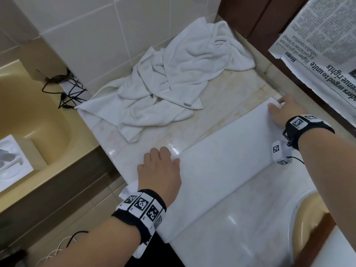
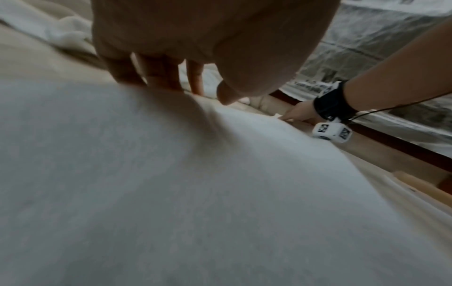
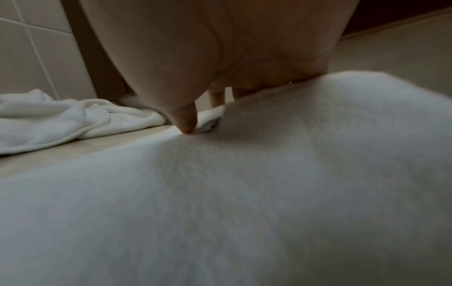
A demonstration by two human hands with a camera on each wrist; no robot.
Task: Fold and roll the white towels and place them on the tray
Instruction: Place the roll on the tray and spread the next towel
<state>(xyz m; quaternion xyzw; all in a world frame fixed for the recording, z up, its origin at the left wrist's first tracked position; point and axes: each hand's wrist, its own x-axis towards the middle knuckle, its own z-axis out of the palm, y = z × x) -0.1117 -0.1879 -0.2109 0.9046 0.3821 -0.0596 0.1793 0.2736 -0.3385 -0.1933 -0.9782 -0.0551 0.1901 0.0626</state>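
Left hand: left hand (image 1: 160,170) sits nearest, at the near-left corner of the flat towel, fingers curled down with the thumb on top of the cloth; it appears to pinch that corner so the edge stays taut and square.
Flat towel: flat towel (image 1: 221,170) lies spread as a long smooth strip slanting across the pale surface (image 1: 221,105), laid out flat most likely so a clean fold can be made.
Right hand: right hand (image 1: 282,112) holds the far-right corner, thumb pressed on top and fingers tucked under the lifted edge, a grip that matches the left so both ends can travel together.
Step in hand: probably squaring or starting a fold; rolling looks not yet begun.
Crumpled towels: crumpled towels (image 1: 169,78) wait heaped against the tiled wall, well apart from the working strip, kept out of the way.
Tray: not clearly in view, so the drop-off spot cannot be told.
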